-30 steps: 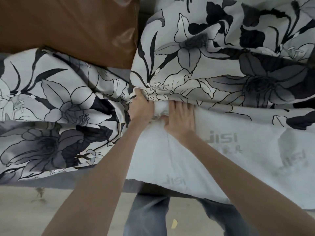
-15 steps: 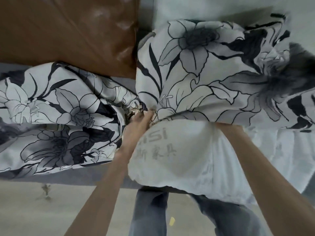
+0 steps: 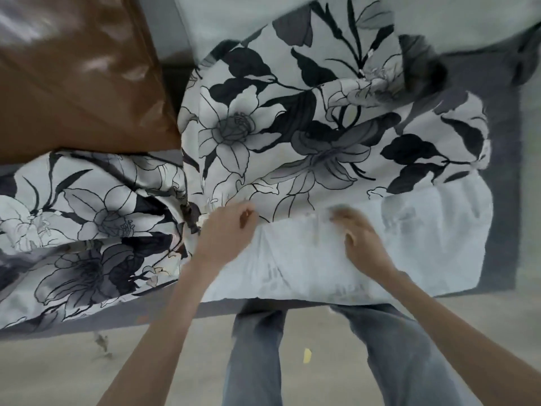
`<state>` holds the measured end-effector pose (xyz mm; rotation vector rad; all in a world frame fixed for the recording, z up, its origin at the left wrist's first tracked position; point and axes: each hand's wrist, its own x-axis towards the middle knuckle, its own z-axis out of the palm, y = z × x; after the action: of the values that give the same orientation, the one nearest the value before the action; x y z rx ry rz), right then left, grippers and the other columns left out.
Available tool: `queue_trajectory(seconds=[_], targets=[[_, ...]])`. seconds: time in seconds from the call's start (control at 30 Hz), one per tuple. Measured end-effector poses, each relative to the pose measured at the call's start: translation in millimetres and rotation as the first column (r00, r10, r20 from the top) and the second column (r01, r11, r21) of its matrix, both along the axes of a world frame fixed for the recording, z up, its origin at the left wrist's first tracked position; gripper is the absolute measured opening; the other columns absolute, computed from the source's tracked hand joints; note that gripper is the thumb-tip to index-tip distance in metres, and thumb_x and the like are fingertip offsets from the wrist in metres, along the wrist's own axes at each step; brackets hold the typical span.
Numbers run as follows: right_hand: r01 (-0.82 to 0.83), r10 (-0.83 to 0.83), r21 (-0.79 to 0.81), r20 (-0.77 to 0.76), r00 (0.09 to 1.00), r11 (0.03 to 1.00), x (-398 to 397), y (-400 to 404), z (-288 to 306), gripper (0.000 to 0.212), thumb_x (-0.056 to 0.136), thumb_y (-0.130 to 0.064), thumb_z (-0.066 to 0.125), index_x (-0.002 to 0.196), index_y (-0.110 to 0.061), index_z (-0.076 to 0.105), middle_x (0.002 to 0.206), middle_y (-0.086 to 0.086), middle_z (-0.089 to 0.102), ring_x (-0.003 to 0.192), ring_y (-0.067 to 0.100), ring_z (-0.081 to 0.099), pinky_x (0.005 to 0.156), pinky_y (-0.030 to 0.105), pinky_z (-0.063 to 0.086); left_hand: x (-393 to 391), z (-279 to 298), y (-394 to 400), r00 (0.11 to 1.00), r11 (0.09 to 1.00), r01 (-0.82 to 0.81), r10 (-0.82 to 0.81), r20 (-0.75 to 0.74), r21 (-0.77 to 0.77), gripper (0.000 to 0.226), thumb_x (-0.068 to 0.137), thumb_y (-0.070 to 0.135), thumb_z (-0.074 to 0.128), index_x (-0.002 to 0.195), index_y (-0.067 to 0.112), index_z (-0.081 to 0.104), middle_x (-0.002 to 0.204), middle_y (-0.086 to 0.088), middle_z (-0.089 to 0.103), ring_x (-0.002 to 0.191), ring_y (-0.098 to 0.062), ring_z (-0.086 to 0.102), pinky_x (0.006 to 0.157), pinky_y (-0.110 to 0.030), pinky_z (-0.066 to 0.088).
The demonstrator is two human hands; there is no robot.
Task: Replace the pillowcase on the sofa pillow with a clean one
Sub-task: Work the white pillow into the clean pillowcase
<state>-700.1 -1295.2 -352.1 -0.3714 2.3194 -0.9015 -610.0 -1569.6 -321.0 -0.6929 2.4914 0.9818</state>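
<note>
A white pillow (image 3: 366, 259) with faint grey print lies on the sofa seat, its near half bare. A black-and-white floral pillowcase (image 3: 307, 136) covers its far half, the open hem running across the middle. My left hand (image 3: 225, 232) has curled fingers that pinch the hem at the pillow's left corner. My right hand (image 3: 360, 238) is blurred by motion. Its curled fingers lie on the white pillow right at the hem, and its grip is unclear. A second floral pillowcase (image 3: 76, 227) lies crumpled on the seat to the left.
A shiny brown leather cushion (image 3: 73, 77) leans at the back left. The grey sofa seat (image 3: 500, 200) shows to the right of the pillow, its front edge (image 3: 175, 315) below. My jeans-clad legs (image 3: 257, 356) stand on the beige floor with a small yellow scrap (image 3: 306, 355).
My right hand has come out from under the floral pillowcase and now lies at its hem. The pillow has swung flatter, with more white showing on the right. My left hand stays at the left corner.
</note>
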Motion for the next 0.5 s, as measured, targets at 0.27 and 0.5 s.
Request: queue_trajectory(seconds=[0.27, 0.5], targets=[[0.988, -0.836, 0.012, 0.534, 0.125, 0.155, -154, 124, 10, 0.037, 0.089, 0.015, 0.031, 0.120, 0.007, 0.050, 0.100, 0.016, 0.058, 0.094, 0.024, 0.065, 0.092, 0.029, 0.052, -93, 0, 228, 0.813, 0.268, -0.573, 0.305, 0.496, 0.775, 0.026, 0.091, 0.010, 0.056, 0.117, 0.011, 0.059, 0.103, -0.009, 0.068, 0.085, -0.018, 0.066, 0.071, -0.032, 0.055], [0.966, -0.562, 0.256, 0.794, -0.232, -0.038, -219, 167, 28, 0.016, 0.092, 0.001, 0.037, 0.096, 0.004, 0.053, 0.085, 0.013, 0.066, 0.075, 0.024, 0.066, 0.071, 0.028, 0.053, -179, -28, 340, 0.787, 0.104, -0.582, 0.320, 0.527, 0.806, 0.032, 0.092, 0.006, 0.054, 0.124, 0.010, 0.056, 0.121, 0.000, 0.063, 0.113, -0.013, 0.059, 0.092, -0.030, 0.047]])
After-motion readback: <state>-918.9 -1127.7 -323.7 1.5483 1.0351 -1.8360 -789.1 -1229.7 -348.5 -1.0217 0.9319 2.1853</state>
